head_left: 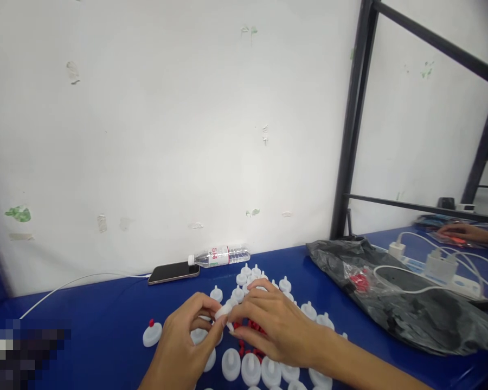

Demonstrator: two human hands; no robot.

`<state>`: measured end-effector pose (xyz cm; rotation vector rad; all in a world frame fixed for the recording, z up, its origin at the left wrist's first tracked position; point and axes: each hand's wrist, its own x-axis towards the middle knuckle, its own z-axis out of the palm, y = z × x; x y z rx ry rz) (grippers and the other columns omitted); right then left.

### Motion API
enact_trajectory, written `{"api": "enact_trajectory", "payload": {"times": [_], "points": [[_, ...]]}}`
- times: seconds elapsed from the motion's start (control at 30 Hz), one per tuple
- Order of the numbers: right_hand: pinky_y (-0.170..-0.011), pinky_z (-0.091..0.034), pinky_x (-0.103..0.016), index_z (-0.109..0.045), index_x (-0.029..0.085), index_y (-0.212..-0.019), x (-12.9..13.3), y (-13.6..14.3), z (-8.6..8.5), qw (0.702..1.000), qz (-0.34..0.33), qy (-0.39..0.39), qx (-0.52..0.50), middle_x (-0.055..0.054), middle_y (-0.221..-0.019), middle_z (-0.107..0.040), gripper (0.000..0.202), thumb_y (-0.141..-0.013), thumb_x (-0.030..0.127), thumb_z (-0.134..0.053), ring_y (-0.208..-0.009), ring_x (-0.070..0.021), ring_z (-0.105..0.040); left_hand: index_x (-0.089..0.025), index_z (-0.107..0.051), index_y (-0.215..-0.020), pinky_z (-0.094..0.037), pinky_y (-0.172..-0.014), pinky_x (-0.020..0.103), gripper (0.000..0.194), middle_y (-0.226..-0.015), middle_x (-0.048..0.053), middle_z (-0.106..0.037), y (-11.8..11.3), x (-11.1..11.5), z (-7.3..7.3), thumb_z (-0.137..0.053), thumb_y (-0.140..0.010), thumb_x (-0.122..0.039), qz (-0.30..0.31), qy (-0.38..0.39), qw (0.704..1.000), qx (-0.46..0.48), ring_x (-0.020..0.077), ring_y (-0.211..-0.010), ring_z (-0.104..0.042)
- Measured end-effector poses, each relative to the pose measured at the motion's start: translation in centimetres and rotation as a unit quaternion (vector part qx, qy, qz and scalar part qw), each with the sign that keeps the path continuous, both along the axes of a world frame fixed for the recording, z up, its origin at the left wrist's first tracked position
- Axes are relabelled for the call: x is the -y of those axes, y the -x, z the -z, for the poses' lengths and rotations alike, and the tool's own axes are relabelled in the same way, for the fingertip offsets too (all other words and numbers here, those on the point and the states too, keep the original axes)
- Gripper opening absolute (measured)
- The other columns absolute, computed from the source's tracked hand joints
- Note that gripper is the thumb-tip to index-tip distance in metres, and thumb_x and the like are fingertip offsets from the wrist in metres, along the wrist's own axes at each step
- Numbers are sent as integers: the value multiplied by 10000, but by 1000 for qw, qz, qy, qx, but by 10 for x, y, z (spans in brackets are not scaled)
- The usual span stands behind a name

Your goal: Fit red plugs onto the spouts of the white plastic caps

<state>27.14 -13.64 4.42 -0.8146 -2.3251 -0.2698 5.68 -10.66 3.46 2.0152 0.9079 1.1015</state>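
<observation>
My left hand point(191, 336) pinches a white plastic cap point(223, 310) between thumb and fingers, just above the blue table. My right hand point(274, 319) meets it from the right, its fingertips at the cap's edge; whether they hold a small part is hidden. Beneath and around both hands lie many white nozzle caps point(251, 368). Small red pieces point(242, 348) are heaped under my right hand, partly covered by it. One white cap with a red tip point(152, 333) stands apart, left of my left hand.
Behind the caps, a water bottle point(219, 256) and a phone point(174, 272) lie by the wall. At right are a black plastic bag point(406, 319), a power strip with chargers point(441, 268) and a dark metal frame point(352, 124). Another person's hand point(467, 233) shows far right.
</observation>
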Motion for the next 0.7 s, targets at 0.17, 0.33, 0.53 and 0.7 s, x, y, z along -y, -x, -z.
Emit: {"api": "enact_trajectory", "payload": {"times": [0.17,0.33,0.53,0.7], "points": [[-943,-406,-330,-565,219,-1116,-1,-1,-1,1000,-1,-19,-11,9,-816,-675,129,-1000,274,-556,-750,-131,-580,-212,-585,-782,-535,-590,215,264,-744,-38,-596,-2,3,0,-649,-870,-452,-51,-6,998,35,128,-621,-640],[-928,-412,-334,-571,215,-1110,-1,-2,-1,1000,4,-25,-16,5,-818,-675,124,-993,255,-559,-751,-132,-578,-214,-579,-780,-516,-596,213,279,-750,-39,-577,-6,10,-3,-641,-872,-470,-53,-5,998,45,116,-612,-602],[-913,-416,-326,-573,212,-1091,-2,-3,0,999,19,-17,-28,7,-835,-676,112,-994,264,-558,-747,-129,-573,-222,-582,-787,-496,-569,211,248,-758,-42,-572,-5,12,-7,-654,-867,-445,-58,-29,997,28,113,-594,-604],[-923,-416,-314,-575,219,-1110,-2,-2,-1,1000,11,-11,-17,20,-795,-645,124,-1008,278,-540,-733,-120,-573,-231,-595,-800,-513,-572,210,193,-774,-37,-602,-3,7,0,-637,-892,-395,-50,-96,994,-6,108,-579,-614]]}}
